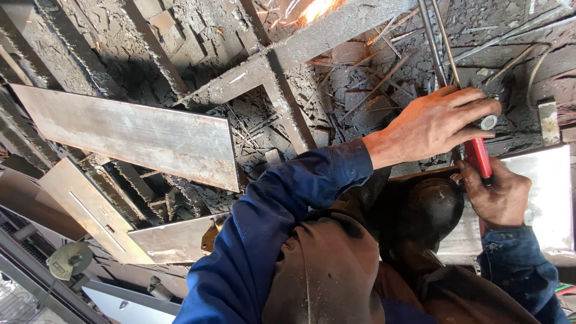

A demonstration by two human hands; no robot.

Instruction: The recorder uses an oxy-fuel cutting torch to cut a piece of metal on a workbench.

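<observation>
Overhead, head view: the left hand [435, 125] is curled, fingers together, around the grey end of a red-handled tool [478, 157], and the right hand [498, 195] clamps the handle lower down, beside a steel plate [549, 198] at the right edge. Sparks [315, 9] fly at the top edge, so a burn on bare skin is likely; the tool could also slip on the scrap-strewn grating [288, 60].

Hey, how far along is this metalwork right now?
Done: several cut steel plates lie on the grate table. In hand: the left hand and right hand both grip a red-handled tool at the edge of a bright plate. Left: unclear, since no finished cut or seam shows there.
</observation>
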